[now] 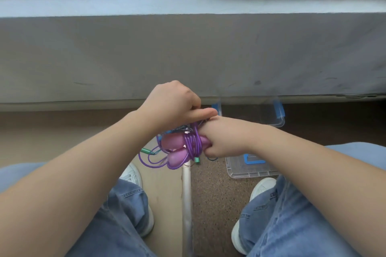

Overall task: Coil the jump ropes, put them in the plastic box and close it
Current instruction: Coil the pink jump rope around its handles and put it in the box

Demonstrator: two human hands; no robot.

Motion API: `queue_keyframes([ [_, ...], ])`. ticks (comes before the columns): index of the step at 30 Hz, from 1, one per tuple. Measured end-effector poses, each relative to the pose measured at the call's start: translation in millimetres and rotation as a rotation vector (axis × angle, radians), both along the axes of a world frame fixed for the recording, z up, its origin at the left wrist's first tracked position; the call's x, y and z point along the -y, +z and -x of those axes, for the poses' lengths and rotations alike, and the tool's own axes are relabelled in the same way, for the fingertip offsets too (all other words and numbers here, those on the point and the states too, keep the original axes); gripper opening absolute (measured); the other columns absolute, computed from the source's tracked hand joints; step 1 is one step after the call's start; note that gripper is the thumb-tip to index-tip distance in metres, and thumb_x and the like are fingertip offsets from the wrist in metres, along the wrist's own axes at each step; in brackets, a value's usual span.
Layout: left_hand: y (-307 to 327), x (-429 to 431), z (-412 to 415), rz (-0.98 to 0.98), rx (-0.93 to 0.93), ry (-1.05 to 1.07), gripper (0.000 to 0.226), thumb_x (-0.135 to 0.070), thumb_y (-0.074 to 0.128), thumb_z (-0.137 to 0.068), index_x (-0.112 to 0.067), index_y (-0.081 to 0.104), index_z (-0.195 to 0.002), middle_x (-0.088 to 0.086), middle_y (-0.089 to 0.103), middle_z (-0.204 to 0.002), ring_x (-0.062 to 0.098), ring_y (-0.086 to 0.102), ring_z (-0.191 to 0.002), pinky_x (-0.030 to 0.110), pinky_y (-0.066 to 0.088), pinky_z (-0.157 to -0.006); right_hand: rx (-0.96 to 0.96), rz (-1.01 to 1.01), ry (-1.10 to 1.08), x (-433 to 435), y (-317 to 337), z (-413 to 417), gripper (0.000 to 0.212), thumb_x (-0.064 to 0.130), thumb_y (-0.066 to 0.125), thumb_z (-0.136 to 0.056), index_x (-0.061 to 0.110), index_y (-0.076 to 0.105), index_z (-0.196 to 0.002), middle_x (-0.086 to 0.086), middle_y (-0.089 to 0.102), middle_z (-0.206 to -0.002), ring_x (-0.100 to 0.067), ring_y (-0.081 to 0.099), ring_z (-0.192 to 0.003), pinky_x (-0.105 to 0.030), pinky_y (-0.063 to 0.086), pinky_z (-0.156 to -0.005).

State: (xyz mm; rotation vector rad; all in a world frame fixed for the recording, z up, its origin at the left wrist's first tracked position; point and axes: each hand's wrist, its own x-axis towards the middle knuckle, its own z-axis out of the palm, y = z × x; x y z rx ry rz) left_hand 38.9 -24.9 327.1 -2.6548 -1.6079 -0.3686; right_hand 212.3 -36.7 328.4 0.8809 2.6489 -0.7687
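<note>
A purple jump rope [193, 144] with two pink-purple handles [173, 141] is bundled between my hands above the floor, its cord wound round the handles and loose loops hanging at lower left. My right hand [221, 137] grips one end of the handles. My left hand [175, 102] is above the bundle, fingers curled over a grey braided rope [186, 127] and the cords, thumb stretched to the right. A green-tipped rope [148, 151] pokes out at left. The clear plastic box [277, 119] with blue clips stands open on the floor behind my right hand.
The clear lid [250, 170] with a blue clip lies on the floor just below my right hand. A grey wall or ledge [188, 54] runs across the back. My knees in jeans and white shoes [262, 188] frame a metal floor strip [186, 204].
</note>
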Motion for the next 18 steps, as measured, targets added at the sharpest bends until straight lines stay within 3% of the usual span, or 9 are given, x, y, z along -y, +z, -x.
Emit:
queue_keyframes([
  [3,-8,-5,5,0.292,0.292,0.148,0.074,-0.068,0.042,-0.091,-0.008,0.038,-0.047,0.002,0.033,-0.039,0.017,0.029,-0.046,0.033,0.03,-0.048,-0.177,0.045,-0.066,3,3,-3,0.025,0.011,0.067,-0.073,0.019,0.045,-0.064,0.006,0.047,-0.054,-0.01,0.045,-0.051,-0.013,0.034,-0.052],
  [5,-16,-9,6,0.472,0.46,0.301,0.076,-0.063,0.038,-0.096,-0.002,0.048,-0.051,0.013,0.044,-0.047,0.02,0.037,-0.05,0.038,0.041,-0.058,-0.334,0.104,-0.163,4,4,-7,0.019,0.011,0.069,-0.071,0.017,0.051,-0.066,0.003,0.05,-0.053,-0.01,0.044,-0.051,-0.015,0.034,-0.051],
  [8,-37,-6,7,0.722,0.637,0.38,0.052,-0.042,0.045,-0.1,-0.006,0.052,-0.062,0.001,0.051,-0.05,0.018,0.045,-0.048,0.034,0.051,-0.058,-0.477,0.033,-0.376,-5,3,-12,0.019,0.018,0.068,-0.069,0.015,0.05,-0.065,-0.004,0.05,-0.055,-0.012,0.036,-0.057,-0.025,0.034,-0.052],
  [9,-39,-1,5,0.723,0.641,0.345,0.046,-0.036,0.045,-0.097,-0.004,0.051,-0.065,0.001,0.049,-0.051,0.018,0.043,-0.046,0.036,0.051,-0.054,-0.519,0.02,-0.48,-11,2,-13,0.018,0.021,0.066,-0.068,0.015,0.05,-0.065,-0.005,0.05,-0.057,-0.013,0.035,-0.059,-0.029,0.035,-0.053],
  [11,-37,8,-2,0.68,0.631,0.319,0.055,-0.045,0.032,-0.098,-0.007,0.048,-0.061,0.0,0.045,-0.051,0.02,0.041,-0.046,0.031,0.044,-0.05,-0.558,0.011,-0.665,-23,2,-18,0.018,0.022,0.064,-0.07,0.018,0.047,-0.065,0.0,0.049,-0.059,-0.016,0.039,-0.061,-0.031,0.035,-0.055],
  [13,-29,14,-12,0.635,0.611,0.29,0.058,-0.046,0.026,-0.103,-0.011,0.051,-0.064,-0.003,0.05,-0.053,0.019,0.045,-0.052,0.031,0.038,-0.053,-0.438,-0.079,-0.702,-33,1,-23,0.023,0.017,0.063,-0.076,0.02,0.042,-0.065,0.002,0.047,-0.06,-0.024,0.043,-0.063,-0.03,0.032,-0.053],
  [15,-24,18,-23,0.564,0.469,0.257,0.042,-0.037,0.035,-0.102,-0.012,0.057,-0.076,-0.002,0.056,-0.062,0.023,0.052,-0.064,0.032,0.038,-0.057,-0.318,-0.142,-0.687,-37,-3,-25,0.025,0.016,0.061,-0.078,0.019,0.039,-0.066,0.002,0.045,-0.061,-0.029,0.043,-0.066,-0.033,0.03,-0.052],
  [18,-27,25,-26,0.491,0.299,0.182,0.026,-0.033,0.043,-0.097,-0.013,0.05,-0.082,0.003,0.056,-0.068,0.028,0.054,-0.068,0.036,0.036,-0.057,-0.239,-0.147,-0.718,-40,-13,-23,0.018,0.016,0.058,-0.08,0.018,0.042,-0.072,0.002,0.046,-0.067,-0.03,0.047,-0.071,-0.031,0.031,-0.061],
])
